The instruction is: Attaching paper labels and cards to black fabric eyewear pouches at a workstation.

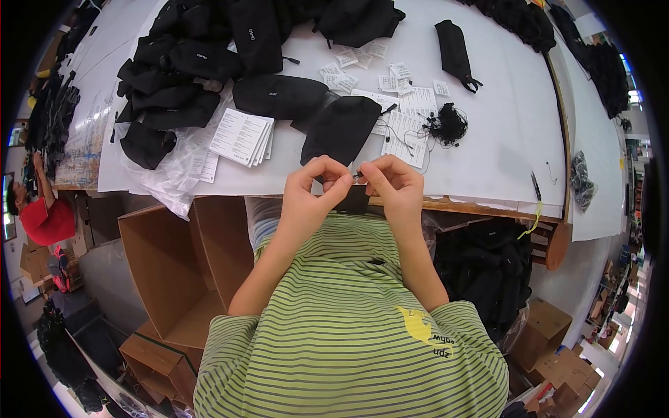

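Note:
At the table's near edge my left hand [319, 182] and my right hand [394, 187] meet, both closed in a pinch. Between their fingertips shows a small black piece [358, 175], perhaps the end of a tag string; its exact form is too small to tell. Just beyond my fingers lies a flat black fabric pouch [340, 131], its near end partly hidden by my left hand. To the right sit a tangled bundle of black tag strings [447, 125] and printed white cards [405, 145]. A stack of white printed cards [241, 136] rests left of the pouch.
Black pouches [202, 59] pile up at the far left, over clear plastic [171, 177]. Small white labels [397, 78] lie mid-table. A single pouch [454, 52] and a black-handled tool [536, 187] are at right. Cardboard boxes [167, 265] stand below; a person in red [47, 219] is far left.

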The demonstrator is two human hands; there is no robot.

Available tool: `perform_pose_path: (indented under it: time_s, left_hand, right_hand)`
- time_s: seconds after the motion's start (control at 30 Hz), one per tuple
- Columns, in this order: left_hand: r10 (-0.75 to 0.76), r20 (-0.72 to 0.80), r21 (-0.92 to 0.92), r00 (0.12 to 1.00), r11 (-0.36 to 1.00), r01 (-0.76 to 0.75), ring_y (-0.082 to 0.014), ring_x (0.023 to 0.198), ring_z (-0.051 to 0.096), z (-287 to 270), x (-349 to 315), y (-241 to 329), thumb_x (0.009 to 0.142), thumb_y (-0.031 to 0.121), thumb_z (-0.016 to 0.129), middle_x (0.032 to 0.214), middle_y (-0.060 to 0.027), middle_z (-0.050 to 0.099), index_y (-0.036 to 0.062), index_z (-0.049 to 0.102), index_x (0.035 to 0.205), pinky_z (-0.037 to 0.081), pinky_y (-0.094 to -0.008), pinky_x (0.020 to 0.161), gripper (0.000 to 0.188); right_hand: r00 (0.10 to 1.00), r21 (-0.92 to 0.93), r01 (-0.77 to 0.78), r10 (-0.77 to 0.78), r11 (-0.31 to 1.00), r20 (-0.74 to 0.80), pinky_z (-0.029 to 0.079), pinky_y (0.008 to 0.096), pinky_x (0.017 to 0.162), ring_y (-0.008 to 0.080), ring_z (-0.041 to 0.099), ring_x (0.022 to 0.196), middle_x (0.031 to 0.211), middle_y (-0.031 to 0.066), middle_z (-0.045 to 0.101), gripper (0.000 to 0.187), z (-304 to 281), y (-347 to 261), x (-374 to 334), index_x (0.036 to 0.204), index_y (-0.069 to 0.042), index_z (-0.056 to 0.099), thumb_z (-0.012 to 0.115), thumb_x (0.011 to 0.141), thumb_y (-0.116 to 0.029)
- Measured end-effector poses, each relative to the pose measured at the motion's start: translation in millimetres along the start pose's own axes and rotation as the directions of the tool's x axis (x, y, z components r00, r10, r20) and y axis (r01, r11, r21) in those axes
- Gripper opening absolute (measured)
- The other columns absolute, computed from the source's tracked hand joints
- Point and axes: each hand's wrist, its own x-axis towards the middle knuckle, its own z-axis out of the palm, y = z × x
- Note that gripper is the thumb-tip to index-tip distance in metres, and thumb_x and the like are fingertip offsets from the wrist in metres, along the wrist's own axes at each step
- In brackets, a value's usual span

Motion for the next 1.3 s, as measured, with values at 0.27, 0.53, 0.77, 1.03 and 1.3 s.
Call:
perform_pose_path:
  time_s: [0.27, 0.53, 0.77, 1.03, 1.3]
  left_hand:
    - [0.392, -0.014, 0.55, 0.92, 0.771, -0.321, -0.0146, 0.062, 0.04, 5, -2, 7, 0.072, 0.006, 0.069, 0.061, 0.0012, 0.043, 0.0085, 0.061, 0.072, 0.031, -0.0292, 0.066, 0.009]
    - [0.419, -0.024, 0.557, 0.908, 0.76, -0.336, -0.0145, 0.063, 0.042, 8, -4, 7, 0.072, 0.004, 0.07, 0.058, 0.002, 0.044, 0.0083, 0.061, 0.072, 0.032, -0.0299, 0.067, 0.01]
    - [0.247, 0.172, 0.487, 0.954, 0.82, -0.3, -0.0164, 0.071, 0.048, 0, 22, 16, 0.078, 0.011, 0.069, 0.068, -0.0004, 0.056, 0.0058, 0.064, 0.077, 0.038, -0.0305, 0.072, 0.007]
    - [-0.067, 0.73, 0.631, 0.68, 0.448, -0.634, -0.0275, 0.115, 0.048, -3, 98, -5, 0.07, -0.012, 0.056, 0.123, -0.0048, 0.058, 0.0129, 0.063, 0.113, 0.039, -0.0364, 0.098, 0.05]
    - [0.22, 0.732, 0.632, 0.645, 0.136, -0.763, -0.0285, 0.113, 0.048, -4, 99, -16, 0.063, -0.003, 0.069, 0.127, -0.0072, 0.047, 0.0147, 0.057, 0.108, 0.04, -0.0391, 0.094, 0.05]
  right_hand:
    - [1.0, -0.033, -0.026, 0.026, 0.999, 0.009, 0.042, 0.0189, 0.056, 0.005, 0.055, 0.061, 0.07, 0.0022, 0.063, 0.014, 1, -2, -1, 0.079, -0.001, 0.065, 0.071, 0.085, -0.013]
    - [0.994, -0.148, 0.106, -0.104, 0.983, 0.023, 0.043, 0.018, 0.056, 0.005, 0.056, 0.065, 0.073, 0.0005, 0.063, 0.012, 4, 1, -2, 0.081, -0.001, 0.064, 0.07, 0.085, -0.011]
    - [0.994, -0.146, 0.092, -0.099, 0.985, -0.04, 0.042, 0.0191, 0.057, 0.0053, 0.056, 0.063, 0.07, 0.0016, 0.063, 0.013, -8, 2, 5, 0.08, 0.0, 0.064, 0.069, 0.086, -0.011]
    - [0.996, 0.05, 0.085, -0.083, 0.995, -0.036, 0.041, 0.0212, 0.057, 0.0085, 0.054, 0.061, 0.07, 0.0045, 0.06, 0.015, -36, -23, -6, 0.077, -0.001, 0.06, 0.063, 0.089, -0.01]
    - [0.993, 0.253, 0.02, -0.048, 0.967, 0.107, 0.042, 0.0218, 0.055, 0.01, 0.055, 0.061, 0.071, 0.0051, 0.06, 0.014, -55, -8, -12, 0.079, -0.001, 0.059, 0.063, 0.089, -0.011]
